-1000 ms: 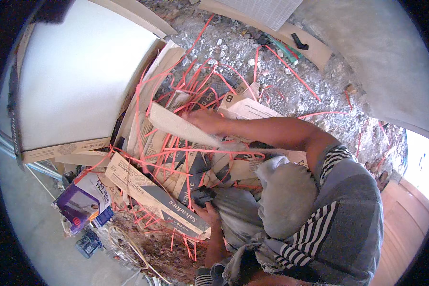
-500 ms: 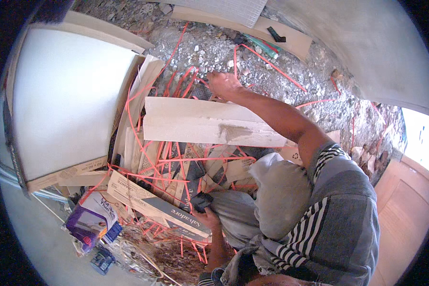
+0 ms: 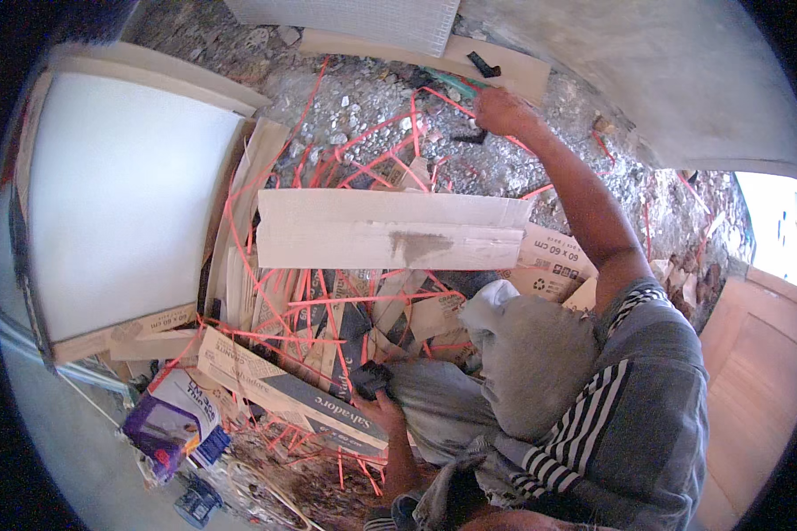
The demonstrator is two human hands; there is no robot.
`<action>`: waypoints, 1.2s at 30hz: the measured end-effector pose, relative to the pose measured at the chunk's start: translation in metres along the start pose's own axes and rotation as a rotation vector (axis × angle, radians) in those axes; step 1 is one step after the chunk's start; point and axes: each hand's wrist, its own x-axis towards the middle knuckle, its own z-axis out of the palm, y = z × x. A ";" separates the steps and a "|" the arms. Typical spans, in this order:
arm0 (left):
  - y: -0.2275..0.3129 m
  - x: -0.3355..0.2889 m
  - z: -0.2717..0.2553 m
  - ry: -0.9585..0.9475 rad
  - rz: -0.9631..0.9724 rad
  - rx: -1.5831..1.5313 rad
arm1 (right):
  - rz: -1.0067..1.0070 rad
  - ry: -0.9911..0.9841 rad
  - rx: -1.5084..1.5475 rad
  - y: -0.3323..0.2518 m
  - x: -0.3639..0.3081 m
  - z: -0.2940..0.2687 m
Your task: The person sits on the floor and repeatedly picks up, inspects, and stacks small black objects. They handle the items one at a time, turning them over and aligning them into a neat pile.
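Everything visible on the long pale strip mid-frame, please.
The pale strip is long, flat and off-white, apparently cardboard, with a faint lengthwise crease and slightly uneven ends. A brownish-grey patch marks its lower half, right of the middle. It lies roughly left to right across the pile, apparently over the orange-red straps, which disappear at its edges. Its right end borders a printed carton; contact there is unclear. Neither hand touches it; the right hand is beyond it.

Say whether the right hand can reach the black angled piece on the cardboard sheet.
Probably yes: the right hand appears just short of the black angled piece, which lies uncovered on the cardboard sheet; nothing visible blocks the way.
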 end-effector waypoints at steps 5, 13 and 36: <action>-0.009 -0.006 -0.004 0.055 0.039 0.063 | -0.281 0.099 0.382 -0.015 0.009 -0.020; 0.052 0.022 0.011 -0.044 -0.129 -0.229 | -0.108 -0.386 1.791 -0.175 -0.068 0.007; 0.239 0.105 0.098 0.051 0.333 -0.383 | -0.762 0.231 1.173 -0.239 -0.136 -0.038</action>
